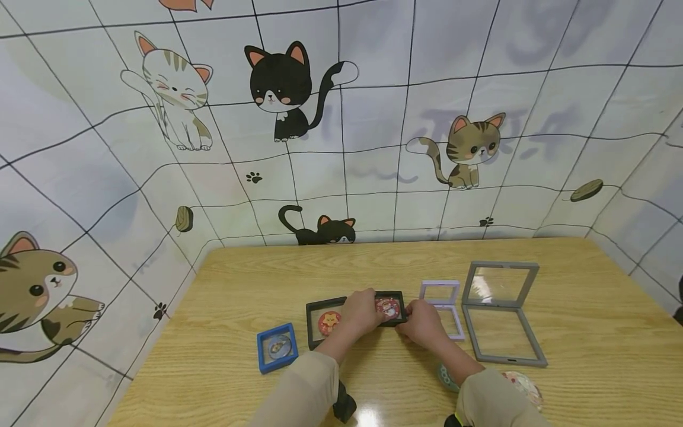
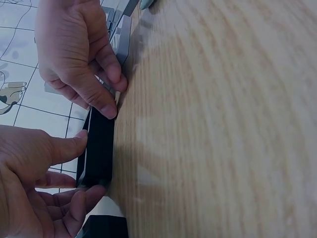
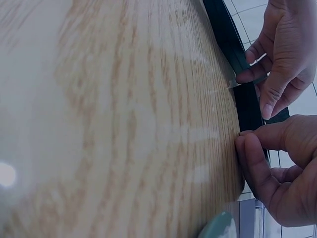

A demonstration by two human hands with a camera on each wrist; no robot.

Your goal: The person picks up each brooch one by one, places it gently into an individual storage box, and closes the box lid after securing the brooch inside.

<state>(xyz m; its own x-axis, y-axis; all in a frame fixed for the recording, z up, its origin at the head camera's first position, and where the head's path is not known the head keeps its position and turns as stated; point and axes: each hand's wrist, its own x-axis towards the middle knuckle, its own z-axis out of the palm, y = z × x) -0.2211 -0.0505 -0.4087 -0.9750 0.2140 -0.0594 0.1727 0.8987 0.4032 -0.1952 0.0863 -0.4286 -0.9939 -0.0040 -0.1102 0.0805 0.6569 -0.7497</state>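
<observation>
On the table a small black display frame (image 1: 395, 322) stands with a red round badge (image 1: 388, 308) in it. My left hand (image 1: 361, 312) holds its left end; in the left wrist view the thumb lies on one side and the fingers on the other. At its right end, the thumb and index finger of my right hand (image 3: 282, 171) pinch the front edge. Left of it, partly behind the left hand, lies a larger black frame (image 1: 310, 326) with another red round badge (image 1: 329, 322). In the left wrist view the small frame (image 2: 99, 148) is seen edge-on.
A blue frame (image 1: 260, 354) with a round item stands at left. To the right, a lilac frame (image 1: 458, 323) and a larger grey frame (image 1: 530, 335) stand unfolded. A green object (image 1: 446, 378) and a round patterned piece (image 1: 525, 388) lie by the right forearm.
</observation>
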